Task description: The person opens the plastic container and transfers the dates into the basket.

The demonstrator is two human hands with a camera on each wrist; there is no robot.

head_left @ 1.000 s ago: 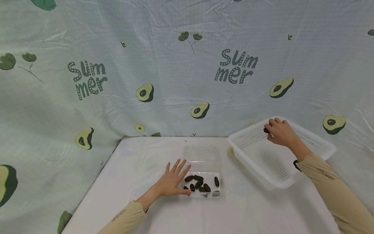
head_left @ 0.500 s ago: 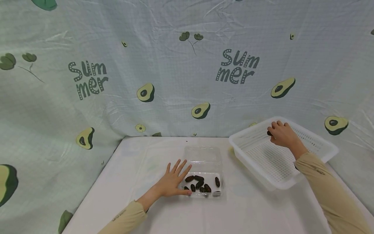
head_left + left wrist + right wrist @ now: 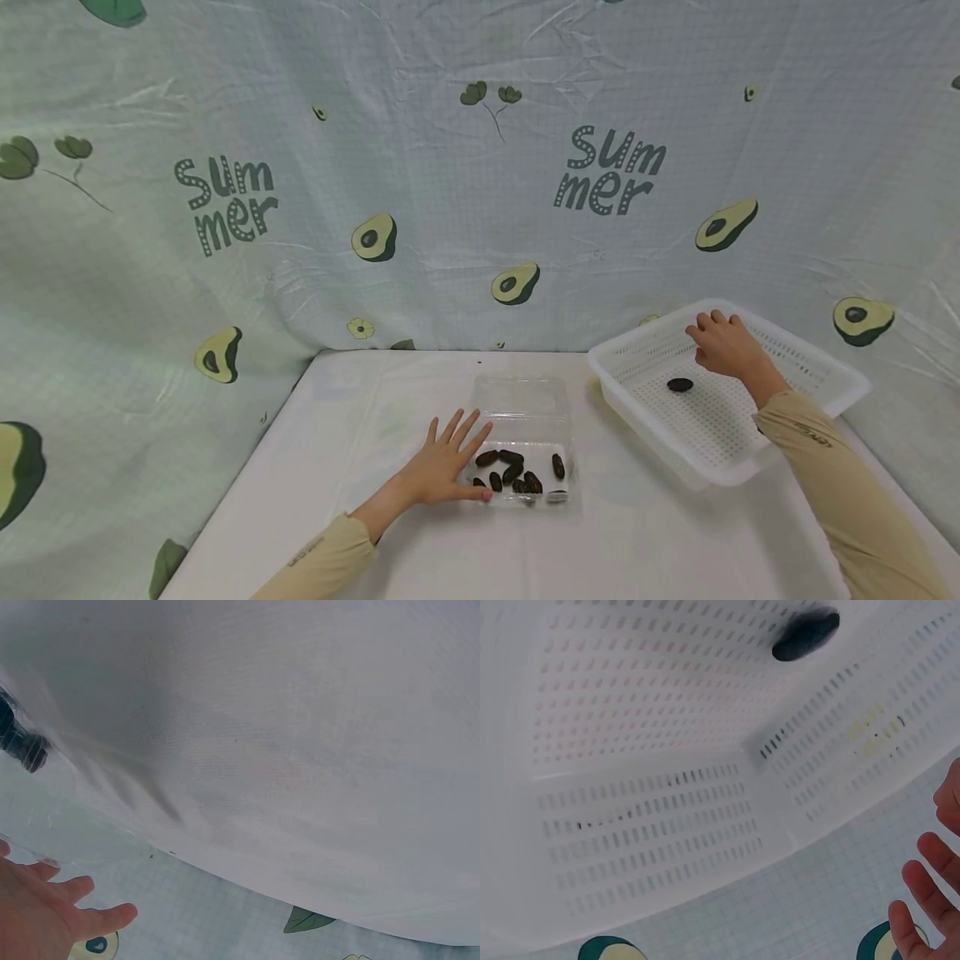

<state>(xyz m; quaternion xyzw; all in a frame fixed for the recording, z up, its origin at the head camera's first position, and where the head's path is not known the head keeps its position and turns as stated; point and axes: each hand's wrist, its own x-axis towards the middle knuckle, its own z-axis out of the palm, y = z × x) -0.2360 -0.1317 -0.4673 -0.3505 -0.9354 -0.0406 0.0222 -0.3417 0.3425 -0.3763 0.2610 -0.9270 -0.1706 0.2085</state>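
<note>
My left hand (image 3: pixel 438 471) lies with fingers spread at the left side of a clear plastic clamshell box (image 3: pixel 536 454). Its thumb touches the front left corner. The lid (image 3: pixel 521 396) is folded back, and several dark brown dates (image 3: pixel 512 472) lie inside. Over the white perforated basket (image 3: pixel 648 442) hovers my right hand (image 3: pixel 722 343), its fingers loosely bent and holding nothing. One date (image 3: pixel 680 385) rests in the basket below it; the right wrist view also shows this date (image 3: pixel 806 634). In the left wrist view, the left hand (image 3: pixel 45 919) shows splayed fingers.
A white cloth covers the table (image 3: pixel 615 533). Behind it and at both sides hangs a pale curtain (image 3: pixel 442 208) printed with avocados and the word "summer". The basket stands at the back right, near the curtain.
My right hand let go of the date it pinched, and the date now lies in the basket. Before that, the hand shifted slightly right and down. My left hand stays in place.
</note>
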